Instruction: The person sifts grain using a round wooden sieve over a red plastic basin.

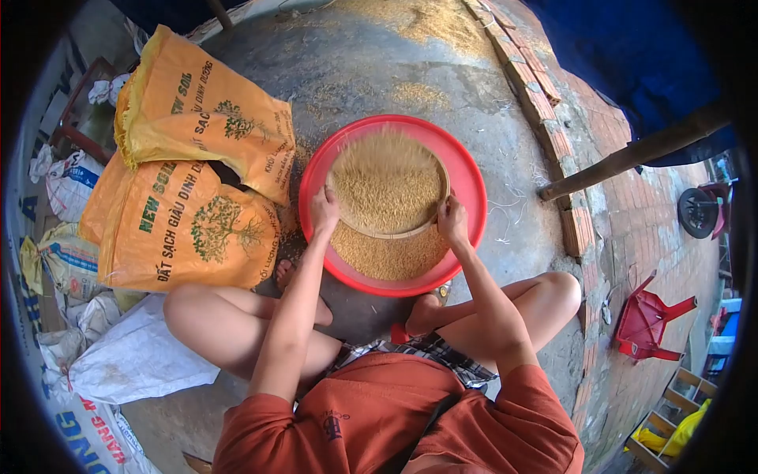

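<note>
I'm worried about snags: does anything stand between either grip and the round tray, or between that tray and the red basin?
Nothing visible does: left grip and right grip both hold the round tray. In the red basin only grain shows; directly beneath the tray is hidden.

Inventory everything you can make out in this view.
Floor: one, grey, beneath
Basin: one, red, centre
Round tray: one, tan, above basin
Grain: uncounted, golden, tray, basin and floor
Printed bags: two, orange, left
Sacks: several, mostly white, left
Bricks: a row, orange, right
Pole: one, brown, upper right
Tarp: one, blue, upper right
Stool: one, red, right
Unclear disc: one, black, far right
Cloth: unclear count, yellow, lower right
Shirt: one, rust, bottom
Shorts: one pair, checked, waist
Legs: two, bare, front
Left hand: one, bare, tray's left rim
Right hand: one, bare, tray's right rim
</note>
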{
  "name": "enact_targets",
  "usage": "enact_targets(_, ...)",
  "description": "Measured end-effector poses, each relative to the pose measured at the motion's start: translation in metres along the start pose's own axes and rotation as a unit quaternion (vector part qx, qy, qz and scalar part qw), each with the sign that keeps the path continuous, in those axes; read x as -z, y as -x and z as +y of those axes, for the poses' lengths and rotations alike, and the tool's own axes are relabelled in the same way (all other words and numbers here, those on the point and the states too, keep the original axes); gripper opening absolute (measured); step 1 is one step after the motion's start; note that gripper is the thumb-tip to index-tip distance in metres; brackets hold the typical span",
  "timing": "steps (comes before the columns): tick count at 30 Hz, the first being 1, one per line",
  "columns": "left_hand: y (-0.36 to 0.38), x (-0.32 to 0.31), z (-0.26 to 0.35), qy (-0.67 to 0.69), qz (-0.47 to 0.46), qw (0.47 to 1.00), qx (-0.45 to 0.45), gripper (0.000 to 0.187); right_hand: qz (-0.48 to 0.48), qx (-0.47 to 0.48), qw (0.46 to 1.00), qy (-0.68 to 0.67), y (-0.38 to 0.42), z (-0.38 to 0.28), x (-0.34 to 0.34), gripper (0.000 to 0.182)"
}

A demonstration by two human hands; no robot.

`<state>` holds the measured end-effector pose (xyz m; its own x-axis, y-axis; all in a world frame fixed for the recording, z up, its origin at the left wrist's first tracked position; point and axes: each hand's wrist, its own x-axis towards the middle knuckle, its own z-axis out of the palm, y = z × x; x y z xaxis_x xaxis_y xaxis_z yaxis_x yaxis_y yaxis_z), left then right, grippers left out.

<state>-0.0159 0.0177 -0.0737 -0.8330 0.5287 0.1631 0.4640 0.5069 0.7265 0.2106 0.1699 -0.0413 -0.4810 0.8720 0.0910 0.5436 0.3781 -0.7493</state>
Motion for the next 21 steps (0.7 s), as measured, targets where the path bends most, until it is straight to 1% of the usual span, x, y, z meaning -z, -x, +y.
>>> enact_targets(1, 0.005, -0.004, -0.005, -0.018, -0.012, 1.000, 0.019, 0.028, -0.011, -0.027, 1.000, 0.011, 0.003, 0.004, -0.002, 0.021)
enact_targets(2, 0.007, -0.010, -0.010, -0.034, -0.025, 0.998, 0.037, 0.028, -0.011, -0.028, 0.999, 0.012, 0.003, 0.009, -0.001, 0.021)
enact_targets(3, 0.008, -0.006, -0.005, -0.033, -0.028, 0.998, 0.037, 0.028, -0.027, -0.032, 0.999, 0.008, 0.002, 0.012, 0.001, 0.021)
enact_targets(4, 0.007, 0.003, 0.005, -0.018, -0.041, 0.997, 0.064, 0.027, -0.043, -0.037, 0.998, 0.004, 0.001, 0.011, 0.004, 0.021)
enact_targets(5, 0.006, 0.012, 0.015, -0.003, -0.058, 0.994, 0.091, 0.027, -0.048, -0.047, 0.997, -0.028, -0.002, 0.010, 0.005, 0.021)
enact_targets(6, 0.000, 0.018, 0.015, 0.008, -0.047, 0.998, 0.049, 0.030, -0.049, -0.062, 0.995, -0.058, -0.004, 0.001, 0.009, 0.021)
enact_targets(7, -0.006, 0.021, 0.016, 0.023, 0.001, 1.000, 0.001, 0.029, -0.026, -0.032, 0.992, -0.122, -0.002, -0.015, 0.018, 0.020)
enact_targets(8, -0.012, 0.024, 0.021, 0.101, 0.072, 0.988, -0.096, 0.026, -0.018, -0.049, 0.993, -0.108, -0.007, -0.016, 0.020, 0.019)
enact_targets(9, -0.010, 0.046, 0.054, 0.165, 0.049, 0.980, -0.102, 0.023, 0.018, -0.001, 0.991, -0.131, -0.005, -0.036, 0.032, 0.019)
enact_targets(10, -0.010, 0.057, 0.074, 0.185, 0.080, 0.971, -0.126, 0.022, 0.058, 0.060, 0.980, -0.179, -0.005, -0.050, 0.039, 0.022)
enact_targets(11, -0.010, 0.063, 0.086, 0.202, 0.117, 0.961, -0.148, 0.022, 0.043, 0.054, 0.976, -0.205, -0.008, -0.049, 0.040, 0.025)
enact_targets(12, -0.010, 0.062, 0.092, 0.205, 0.101, 0.962, -0.149, 0.022, 0.058, 0.067, 0.964, -0.251, -0.008, -0.057, 0.044, 0.028)
enact_targets(14, -0.010, 0.062, 0.095, 0.164, 0.152, 0.965, -0.140, 0.022, 0.064, 0.050, 0.972, -0.222, -0.013, -0.048, 0.038, 0.029)
enact_targets(15, -0.012, 0.055, 0.081, 0.161, 0.147, 0.966, -0.140, 0.022, 0.062, 0.049, 0.977, -0.197, -0.018, -0.043, 0.034, 0.030)
enact_targets(16, -0.016, 0.041, 0.058, 0.118, 0.090, 0.982, -0.116, 0.023, 0.060, 0.024, 0.984, -0.167, -0.021, -0.032, 0.026, 0.027)
enact_targets(17, -0.017, 0.029, 0.037, 0.075, 0.036, 0.992, -0.092, 0.025, 0.061, 0.023, 0.983, -0.170, -0.020, -0.024, 0.018, 0.027)
enact_targets(18, -0.014, 0.020, 0.023, 0.024, 0.030, 0.995, -0.094, 0.028, 0.027, -0.009, 0.991, -0.128, -0.018, -0.016, 0.012, 0.025)
enact_targets(19, -0.009, 0.013, 0.012, 0.022, 0.028, 0.995, -0.096, 0.028, -0.006, -0.043, 0.995, -0.086, -0.015, -0.008, 0.007, 0.024)
enact_targets(20, -0.004, 0.007, 0.002, -0.014, 0.004, 0.998, -0.057, 0.029, -0.004, -0.044, 0.995, -0.088, -0.012, 0.000, 0.001, 0.024)
enact_targets(21, -0.001, 0.002, -0.006, -0.048, -0.020, 0.998, -0.017, 0.030, -0.026, -0.073, 0.995, -0.055, -0.010, 0.008, -0.004, 0.024)
